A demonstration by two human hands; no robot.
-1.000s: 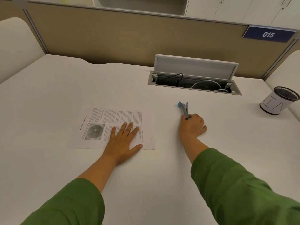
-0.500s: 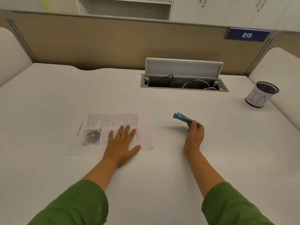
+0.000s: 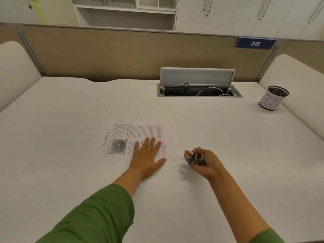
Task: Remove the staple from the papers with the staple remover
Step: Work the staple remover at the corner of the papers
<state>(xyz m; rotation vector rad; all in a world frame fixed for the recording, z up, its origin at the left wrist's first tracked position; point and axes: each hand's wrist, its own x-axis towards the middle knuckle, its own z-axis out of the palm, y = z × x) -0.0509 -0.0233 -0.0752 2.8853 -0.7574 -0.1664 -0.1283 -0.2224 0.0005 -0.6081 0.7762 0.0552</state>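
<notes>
Lying flat on the white table [image 3: 52, 111], the papers [image 3: 122, 137] are being pressed by the left hand [image 3: 147, 155], fingers spread. Just right of their corner, the right hand [image 3: 205, 162] is pinching the blue-handled staple remover [image 3: 195, 159] above the table.

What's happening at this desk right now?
A person in green sleeves is about to pull a staple. The left hand lies flat on the stapled papers, pinning them to the white desk. The right hand grips a blue-handled staple remover just right of the papers' near right corner, not yet touching them.
</notes>
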